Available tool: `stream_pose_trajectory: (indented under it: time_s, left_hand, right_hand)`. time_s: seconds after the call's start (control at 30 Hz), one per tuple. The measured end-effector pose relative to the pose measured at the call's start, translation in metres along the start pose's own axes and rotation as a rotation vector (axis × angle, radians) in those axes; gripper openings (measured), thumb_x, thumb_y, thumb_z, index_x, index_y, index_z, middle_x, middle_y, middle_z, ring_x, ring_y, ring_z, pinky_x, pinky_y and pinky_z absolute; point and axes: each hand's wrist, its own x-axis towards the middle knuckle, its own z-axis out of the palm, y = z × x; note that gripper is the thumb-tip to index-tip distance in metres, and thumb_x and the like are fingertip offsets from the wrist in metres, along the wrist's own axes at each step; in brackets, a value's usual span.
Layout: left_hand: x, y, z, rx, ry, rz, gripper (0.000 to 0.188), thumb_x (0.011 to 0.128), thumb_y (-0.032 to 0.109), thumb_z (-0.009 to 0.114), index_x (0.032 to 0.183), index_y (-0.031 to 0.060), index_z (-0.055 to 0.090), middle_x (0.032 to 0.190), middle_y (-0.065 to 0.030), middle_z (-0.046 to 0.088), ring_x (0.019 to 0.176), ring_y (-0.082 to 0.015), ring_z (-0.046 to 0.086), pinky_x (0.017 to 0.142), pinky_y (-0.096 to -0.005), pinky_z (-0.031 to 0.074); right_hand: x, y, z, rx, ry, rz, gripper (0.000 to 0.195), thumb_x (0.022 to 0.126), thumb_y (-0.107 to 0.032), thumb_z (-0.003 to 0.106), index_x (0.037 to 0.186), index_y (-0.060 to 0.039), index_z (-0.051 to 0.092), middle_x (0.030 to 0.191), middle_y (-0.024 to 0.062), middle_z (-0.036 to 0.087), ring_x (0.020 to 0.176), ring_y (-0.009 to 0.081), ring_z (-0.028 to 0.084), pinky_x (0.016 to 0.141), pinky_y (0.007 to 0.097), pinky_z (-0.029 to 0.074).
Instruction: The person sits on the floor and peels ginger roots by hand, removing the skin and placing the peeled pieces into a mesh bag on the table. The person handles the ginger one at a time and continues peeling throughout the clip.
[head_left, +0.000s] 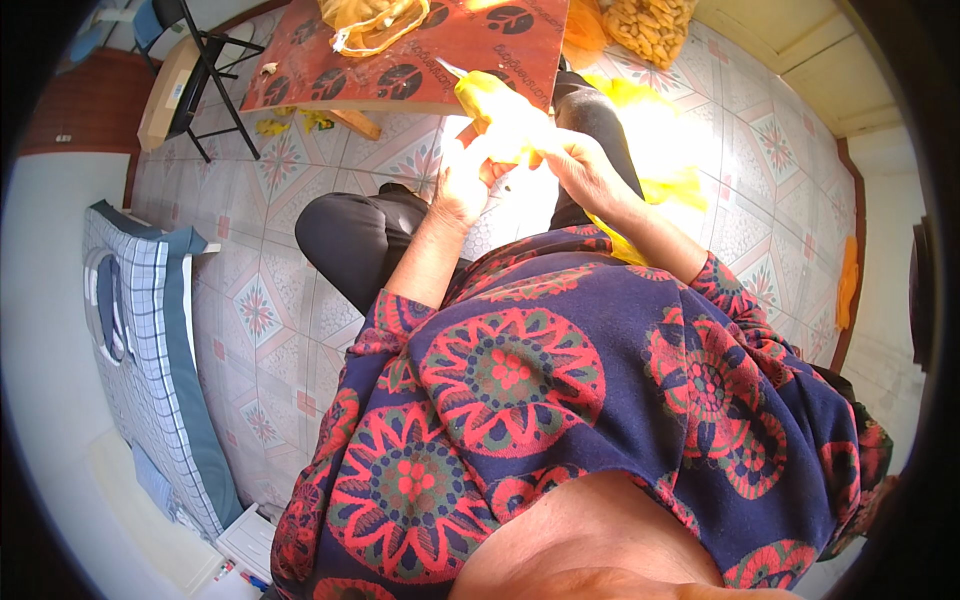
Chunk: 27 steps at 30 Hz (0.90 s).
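Both hands meet just off the near edge of a red-brown board table (337, 75), in strong sunlight. Between them is a yellow piece, apparently cloth (487, 101), its middle washed out by glare. My left hand (463, 180) grips its lower left side, fingers partly hidden behind it. With thumb and fingers, my right hand (585, 165) pinches its right end. Beyond the yellow piece's far end, a thin pointed tip (451, 69) shows over the board; what it belongs to cannot be told.
An orange mesh bag (379, 34) of pale pieces lies on the table. Beyond its right side stands a bag of yellow-brown pieces (651, 30). Bright yellow material (667, 165) is beside my right leg. A black folding chair (217, 82) stands left; a checked-covered bed (142, 315) lies nearer.
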Motion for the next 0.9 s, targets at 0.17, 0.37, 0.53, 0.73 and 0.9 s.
stream_pose_trajectory:
  time_s: [0.17,0.37,0.53,0.73,0.9]
  left_hand:
    - [-0.002,0.0,0.004,0.201,0.024,0.011,0.03,0.094,0.02,0.058,0.119,0.003,0.057,0.102,-0.0009,0.062,0.085,-0.0071,0.06,0.077,-0.0243,0.052]
    - [-0.001,-0.003,0.008,0.309,0.094,-0.003,0.033,0.094,0.028,0.059,0.114,0.0019,0.056,0.098,-0.0028,0.062,0.086,-0.0107,0.06,0.074,-0.0269,0.052]
    - [0.009,-0.003,-0.013,-0.041,0.226,-0.062,0.021,0.095,0.027,0.058,0.096,0.0054,0.058,0.079,-0.0025,0.057,0.07,-0.0131,0.054,0.061,-0.0286,0.046]
    - [0.027,0.021,-0.019,-0.297,0.292,-0.097,0.021,0.096,0.025,0.057,0.098,0.0039,0.06,0.083,-0.0044,0.061,0.07,-0.0139,0.057,0.061,-0.0276,0.047]
    - [0.072,0.048,-0.037,0.018,0.391,-0.073,0.024,0.09,0.026,0.068,0.097,0.0032,0.063,0.084,-0.0052,0.066,0.068,-0.0152,0.064,0.059,-0.0245,0.053]
  right_hand:
    - [0.003,-0.007,-0.01,-0.026,-0.097,0.168,0.039,0.098,-0.032,0.05,0.078,-0.0023,0.067,0.073,0.0033,0.059,0.074,0.012,0.053,0.068,0.0279,0.043]
    - [0.004,-0.003,-0.007,-0.063,-0.112,0.281,0.038,0.096,-0.033,0.054,0.077,-0.003,0.068,0.072,0.0022,0.059,0.072,0.0122,0.053,0.067,0.0274,0.043]
    - [0.011,0.012,-0.007,-0.147,-0.001,0.012,0.031,0.094,-0.027,0.06,0.076,-0.0009,0.063,0.069,0.0045,0.054,0.066,0.0122,0.049,0.061,0.0288,0.042]
    - [0.011,0.004,-0.013,-0.199,-0.015,0.014,0.021,0.096,-0.017,0.059,0.087,0.002,0.06,0.075,0.0019,0.051,0.072,0.0096,0.047,0.065,0.0269,0.042]
    - [0.009,0.013,-0.001,-0.141,0.036,-0.111,0.022,0.096,-0.019,0.059,0.088,0.0012,0.062,0.073,0.005,0.052,0.065,0.0117,0.049,0.06,0.0294,0.043]
